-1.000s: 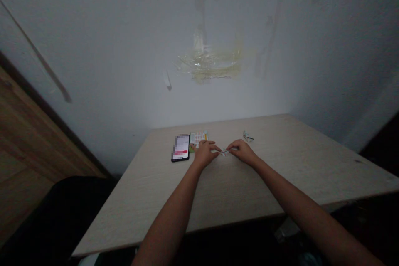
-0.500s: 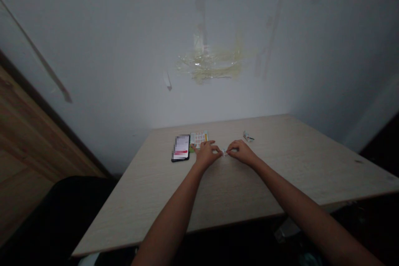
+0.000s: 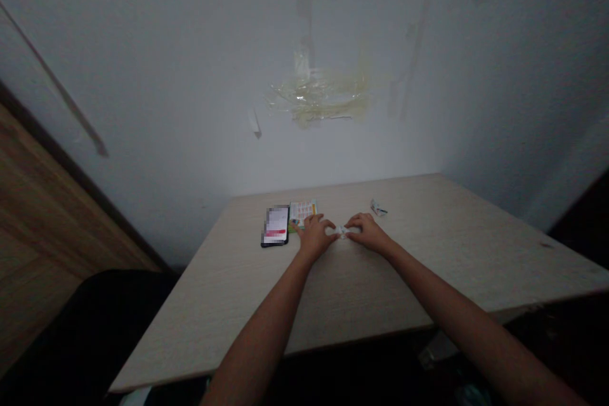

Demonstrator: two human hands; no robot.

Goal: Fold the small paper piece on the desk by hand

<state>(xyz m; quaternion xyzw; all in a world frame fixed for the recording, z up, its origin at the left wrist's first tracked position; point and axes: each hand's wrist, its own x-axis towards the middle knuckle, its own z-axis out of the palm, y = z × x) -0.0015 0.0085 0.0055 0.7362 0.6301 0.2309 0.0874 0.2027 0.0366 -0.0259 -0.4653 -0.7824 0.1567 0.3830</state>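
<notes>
Between my fingertips, low over the middle of the table, is a small white piece of folded paper [image 3: 341,231] with coloured marks; its exact shape is too small to make out. My left hand [image 3: 314,235] pinches its left side between thumb and index finger, the other fingers spread out behind. On the right side, my right hand [image 3: 370,232] grips it with thumb and index finger, the rest curled. A printed booklet [image 3: 303,209] lies partly hidden behind my left hand. Another small folded paper piece [image 3: 379,207], white with dark and coloured marks, rests beyond my right hand.
A phone [image 3: 275,226] with a lit, partly blurred screen lies left of the booklet. The pale wooden table [image 3: 228,304] meets a wall [image 3: 190,108] bearing old tape [image 3: 328,98]. A dark chair-like shape [image 3: 109,323] stands at the left below the table edge.
My fingers have shifted slightly around the paper piece, which now looks more compact, and my left index finger is more arched. The phone, booklet and other paper piece stay put.
</notes>
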